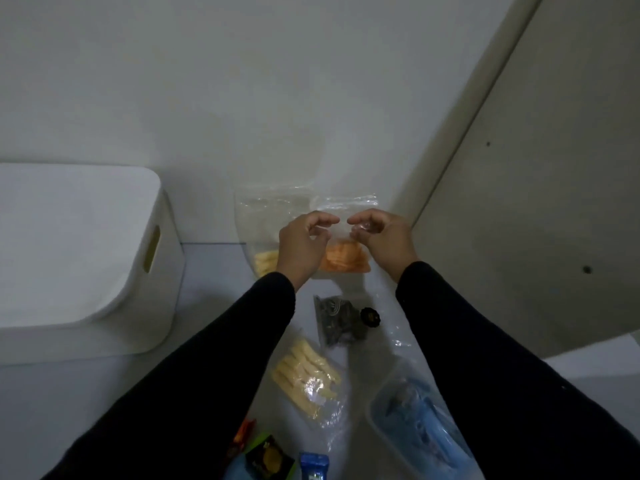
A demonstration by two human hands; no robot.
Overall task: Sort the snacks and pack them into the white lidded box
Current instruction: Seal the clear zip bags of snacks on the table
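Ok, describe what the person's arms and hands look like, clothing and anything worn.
Both arms wear plain black long sleeves reaching the wrists, without visible logos or patterns. The left hand and right hand are bare: no gloves, and no rings, watch or bracelet visible in this dim view.

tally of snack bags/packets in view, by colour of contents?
Pale yellow sticks: 2 bags
Orange snacks: 1 bag, at the hands
Dark snacks: 1 bag
Blue packets: 2
Green-edged dark packet: 1
Red-orange packet: 1, partly hidden
Total: 8
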